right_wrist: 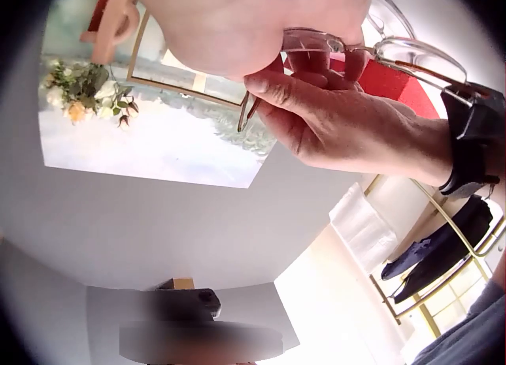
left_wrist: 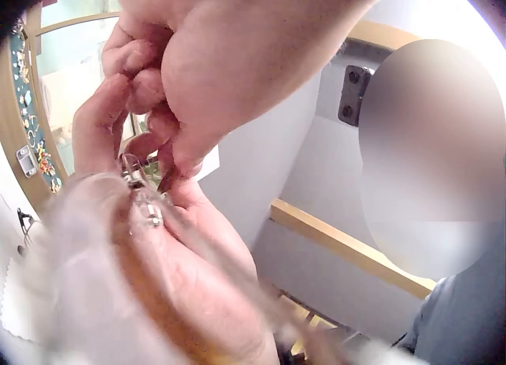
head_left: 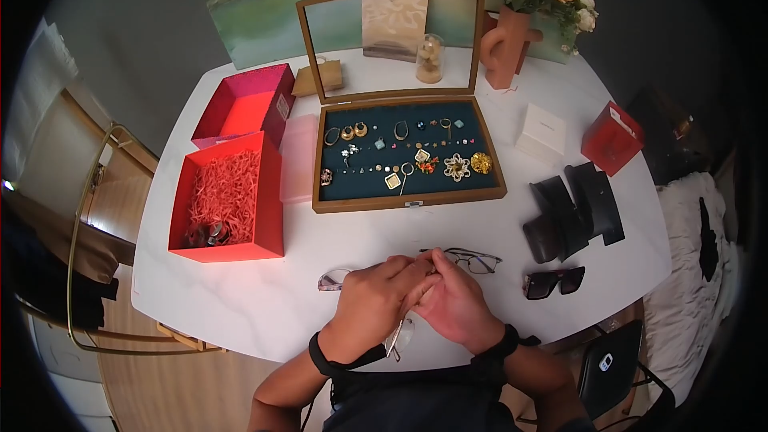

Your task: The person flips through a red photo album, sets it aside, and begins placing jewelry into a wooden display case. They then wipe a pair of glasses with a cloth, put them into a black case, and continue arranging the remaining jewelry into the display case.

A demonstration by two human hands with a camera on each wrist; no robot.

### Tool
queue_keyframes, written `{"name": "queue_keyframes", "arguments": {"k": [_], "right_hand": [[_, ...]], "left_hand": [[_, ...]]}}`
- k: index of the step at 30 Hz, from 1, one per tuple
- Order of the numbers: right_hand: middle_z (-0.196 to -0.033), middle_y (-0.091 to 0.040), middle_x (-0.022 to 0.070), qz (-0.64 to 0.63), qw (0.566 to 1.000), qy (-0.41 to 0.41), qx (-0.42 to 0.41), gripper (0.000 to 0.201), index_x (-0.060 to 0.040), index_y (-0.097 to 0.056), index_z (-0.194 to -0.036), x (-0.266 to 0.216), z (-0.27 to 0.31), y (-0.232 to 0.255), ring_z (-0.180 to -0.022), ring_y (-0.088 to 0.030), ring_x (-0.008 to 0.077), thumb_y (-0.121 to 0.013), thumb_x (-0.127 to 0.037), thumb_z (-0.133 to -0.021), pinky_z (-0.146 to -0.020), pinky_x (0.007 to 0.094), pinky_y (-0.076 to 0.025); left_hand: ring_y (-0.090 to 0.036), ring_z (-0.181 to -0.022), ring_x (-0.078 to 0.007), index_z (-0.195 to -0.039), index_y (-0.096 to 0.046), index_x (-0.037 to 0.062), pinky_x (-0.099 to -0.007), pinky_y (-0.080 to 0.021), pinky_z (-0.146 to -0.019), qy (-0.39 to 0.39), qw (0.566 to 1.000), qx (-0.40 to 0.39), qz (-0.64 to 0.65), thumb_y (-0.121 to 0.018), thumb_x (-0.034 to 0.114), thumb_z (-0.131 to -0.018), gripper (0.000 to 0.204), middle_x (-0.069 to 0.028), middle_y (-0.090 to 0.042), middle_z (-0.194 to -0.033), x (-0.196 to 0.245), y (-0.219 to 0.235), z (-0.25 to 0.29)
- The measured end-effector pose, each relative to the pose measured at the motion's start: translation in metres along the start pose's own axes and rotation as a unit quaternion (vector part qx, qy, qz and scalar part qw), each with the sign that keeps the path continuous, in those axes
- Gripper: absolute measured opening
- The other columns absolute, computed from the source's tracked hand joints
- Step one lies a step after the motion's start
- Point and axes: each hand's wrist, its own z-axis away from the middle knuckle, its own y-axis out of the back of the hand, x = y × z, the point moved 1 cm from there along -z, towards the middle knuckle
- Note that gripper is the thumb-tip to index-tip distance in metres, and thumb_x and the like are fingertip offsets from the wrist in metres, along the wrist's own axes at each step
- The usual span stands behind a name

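Observation:
In front of my body, the left hand (head_left: 370, 298) and right hand (head_left: 460, 304) meet above the near table edge. Between them they hold a pair of thin-framed eyeglasses (right_wrist: 415, 55) with clear lenses. Curled fingers of both hands close in on the frame, and a thin temple end shows by the left thumb in the right wrist view. Close to the left wrist camera the eyeglasses are blurred. Beside the left hand lie patterned-frame glasses (head_left: 330, 278), partly covered by it. Dark-framed glasses (head_left: 478, 261) lie just beyond the right hand.
Beyond the hands stands an open glass-lidded jewelry case (head_left: 384, 207). A red box (head_left: 232, 252) with shredded paper sits left, a pink box (head_left: 280, 108) behind it. To the right are sunglasses (head_left: 554, 282), dark cases (head_left: 596, 204), a white box (head_left: 541, 132) and a red box (head_left: 614, 140).

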Motion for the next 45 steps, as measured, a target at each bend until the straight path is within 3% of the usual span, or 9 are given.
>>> {"name": "queue_keyframes", "arguments": {"k": [5,8,12,16,30,34,35,41,45], "right_hand": [[-0.114,-0.065,0.0110,-0.029,0.997,-0.053,-0.050,0.029,-0.0096,-0.059,-0.108,-0.005,-0.002,0.007,-0.106,-0.062,0.0221,-0.041,-0.033,-0.108,-0.090,0.0379,-0.046],[-0.112,-0.066,0.0076,0.003,0.997,-0.037,-0.063,0.019,-0.0116,-0.060,-0.105,-0.011,-0.002,0.004,-0.108,-0.063,0.0214,-0.047,-0.025,-0.106,-0.094,0.0390,-0.046],[-0.110,-0.066,0.0047,0.010,0.998,0.004,0.060,0.006,-0.0127,-0.060,-0.100,-0.029,0.006,-0.014,-0.115,-0.061,0.0215,-0.055,-0.010,-0.100,-0.101,0.0414,-0.047],[-0.111,-0.065,0.0045,0.014,0.997,0.030,0.066,0.008,-0.0117,-0.060,-0.100,-0.036,0.004,-0.012,-0.120,-0.060,0.0231,-0.057,-0.005,-0.097,-0.101,0.0422,-0.049],[-0.125,-0.060,0.0165,0.119,0.990,0.073,-0.028,0.035,-0.0037,-0.057,-0.117,-0.018,0.004,-0.004,-0.110,-0.060,0.0279,-0.035,-0.028,-0.107,-0.090,0.0437,-0.050],[-0.130,-0.054,0.0106,0.334,0.934,0.104,-0.067,0.042,-0.0016,-0.044,-0.141,-0.022,0.010,-0.014,-0.109,-0.055,0.0162,-0.042,-0.026,-0.107,-0.098,0.0326,-0.046],[-0.133,-0.052,0.0105,0.371,0.922,0.085,-0.075,0.043,-0.0017,-0.042,-0.143,-0.023,0.014,-0.015,-0.113,-0.054,0.0163,-0.044,-0.024,-0.107,-0.100,0.0330,-0.045],[-0.140,-0.048,0.0114,0.472,0.873,0.085,-0.089,0.050,-0.0029,-0.037,-0.147,-0.047,0.030,-0.016,-0.127,-0.051,0.0188,-0.055,-0.020,-0.103,-0.104,0.0342,-0.042],[-0.124,-0.060,0.0093,0.756,0.636,0.125,0.089,0.054,-0.0076,-0.049,-0.137,-0.116,0.056,-0.017,-0.112,-0.062,0.0202,-0.073,-0.023,-0.090,-0.087,0.0338,-0.052]], "left_hand": [[-0.064,-0.063,-0.0214,-0.106,-0.071,0.0048,-0.0313,-0.051,-0.057,-0.011,0.999,0.002,-0.042,-0.076,0.016,-0.085,0.025,-0.0079,-0.065,-0.079,-0.001,0.005,0.000],[-0.059,-0.064,-0.0158,-0.106,-0.070,0.0039,-0.0281,-0.048,-0.059,0.074,0.990,-0.025,0.118,-0.076,0.012,-0.085,0.023,-0.0055,-0.060,-0.076,-0.003,0.011,0.003],[-0.059,-0.074,-0.0145,-0.108,-0.069,0.0022,-0.0275,-0.048,-0.067,0.113,0.973,0.009,0.201,-0.070,0.003,-0.089,0.019,-0.0053,-0.062,-0.086,-0.015,0.022,0.018],[-0.061,-0.086,-0.0172,-0.117,-0.066,0.0026,-0.0291,-0.050,-0.071,0.053,0.952,-0.093,0.287,-0.066,0.000,-0.091,0.025,-0.0090,-0.061,-0.099,-0.029,0.015,0.031],[-0.053,-0.061,-0.0121,-0.112,-0.066,0.0031,-0.0287,-0.045,-0.060,0.149,0.963,-0.089,0.207,-0.077,0.011,-0.086,0.030,-0.0024,-0.055,-0.071,-0.007,-0.002,0.014],[-0.057,-0.062,-0.0144,-0.116,-0.064,0.0039,-0.0303,-0.048,-0.059,0.115,0.971,-0.149,0.144,-0.079,0.015,-0.084,0.036,-0.0056,-0.060,-0.073,-0.004,0.000,0.010],[-0.060,-0.063,-0.0229,-0.118,-0.062,0.0093,-0.0366,-0.048,-0.059,0.118,0.966,-0.168,0.156,-0.077,0.020,-0.085,0.037,-0.0082,-0.058,-0.071,-0.006,-0.003,0.013],[-0.054,-0.061,-0.0147,-0.114,-0.066,0.0065,-0.0295,-0.046,-0.059,0.131,0.947,-0.162,0.245,-0.080,0.015,-0.083,0.035,-0.0051,-0.057,-0.072,-0.004,-0.008,0.012],[-0.051,-0.067,-0.0083,-0.114,-0.067,0.0041,-0.0244,-0.045,-0.063,0.141,0.923,-0.133,0.333,-0.080,0.011,-0.083,0.034,-0.0007,-0.058,-0.074,-0.013,-0.013,0.021]]}}
